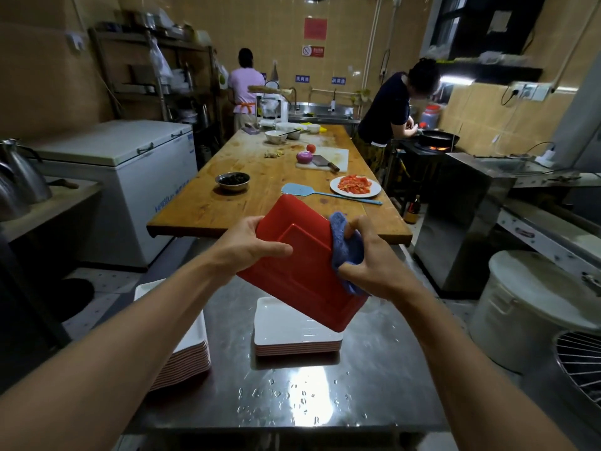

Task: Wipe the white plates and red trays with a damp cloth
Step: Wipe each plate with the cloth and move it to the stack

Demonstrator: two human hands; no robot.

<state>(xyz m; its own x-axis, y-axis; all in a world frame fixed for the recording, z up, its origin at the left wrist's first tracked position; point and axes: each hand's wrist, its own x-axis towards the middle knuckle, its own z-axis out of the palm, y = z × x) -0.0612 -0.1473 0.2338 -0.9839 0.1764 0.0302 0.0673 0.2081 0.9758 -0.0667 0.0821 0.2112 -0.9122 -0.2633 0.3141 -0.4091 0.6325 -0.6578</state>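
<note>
2 hands: 1 red tray [302,265], 1 blue cloth [346,249]; 2 plate stacks.

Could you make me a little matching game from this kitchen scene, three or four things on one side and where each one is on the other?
Things:
1. red tray
2. blue cloth
3. cleaver
4. plate of chopped tomato

Places:
A. on the white cutting board
B. held up by the left hand
C. on the wooden table's near right corner
D. bunched in the right hand, against the tray's edge

Pairs: 1-B, 2-D, 3-A, 4-C
</note>
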